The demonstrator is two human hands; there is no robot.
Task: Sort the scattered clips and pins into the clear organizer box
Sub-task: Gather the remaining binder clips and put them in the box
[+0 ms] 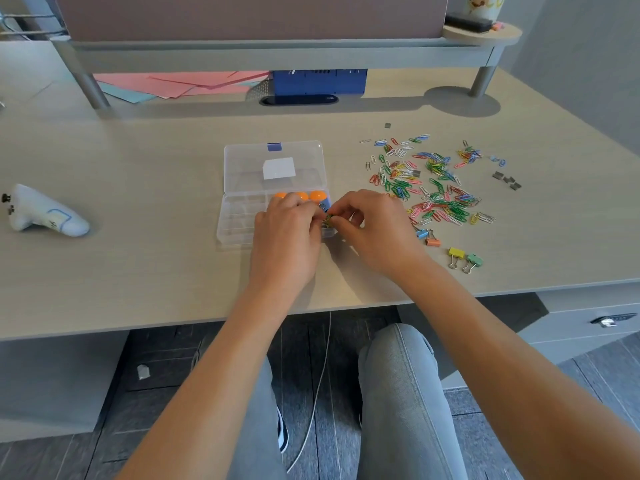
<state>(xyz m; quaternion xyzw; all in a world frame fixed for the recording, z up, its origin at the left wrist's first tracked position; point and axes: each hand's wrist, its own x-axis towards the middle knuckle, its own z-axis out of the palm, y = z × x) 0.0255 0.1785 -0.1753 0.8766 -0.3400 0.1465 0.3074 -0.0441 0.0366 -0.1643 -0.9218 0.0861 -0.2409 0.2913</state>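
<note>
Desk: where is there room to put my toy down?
Bare desk lies between the white controller and the box, and along the near edge left of the hands. Right of the box it is crowded with paper clips and binder clips.

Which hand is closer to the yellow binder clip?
Right. The right hand sits just left of the yellow binder clip; the left hand is farther left, over the clear organizer box.
</note>
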